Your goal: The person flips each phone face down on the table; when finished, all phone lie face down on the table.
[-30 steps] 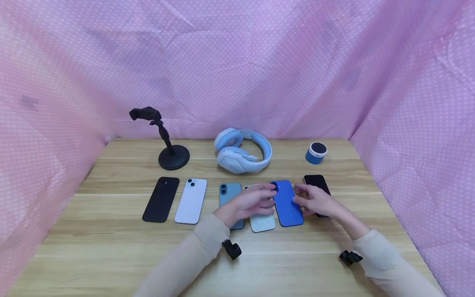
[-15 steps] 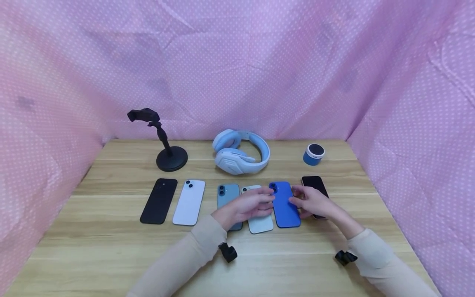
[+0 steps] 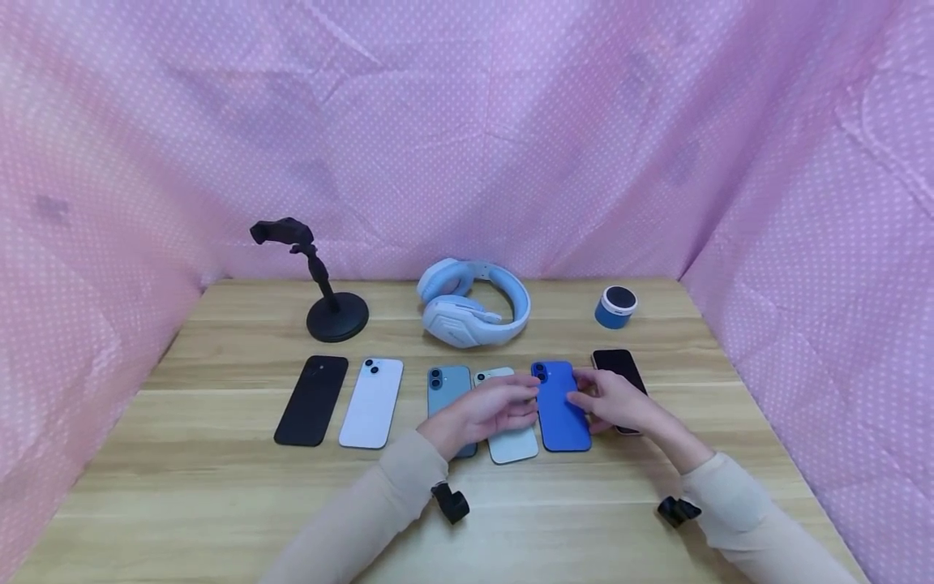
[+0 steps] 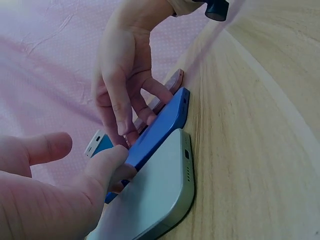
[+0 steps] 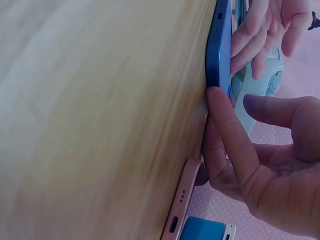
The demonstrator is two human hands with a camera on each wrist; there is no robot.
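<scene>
Closely flanked, blue phone (image 3: 560,414) lies flat on table (image 3: 547,527), long axis near twelve-to-six; nine o'clock from right hand (image 3: 617,401), parted fingers touching edge; three o'clock from left hand (image 3: 490,409), fingers loosely extended, contact unclear. Right appears nearer.

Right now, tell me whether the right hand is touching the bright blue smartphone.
Touching: in the right wrist view, the right hand meets the bright blue smartphone, one fingertip against its edge with no gap.
</scene>
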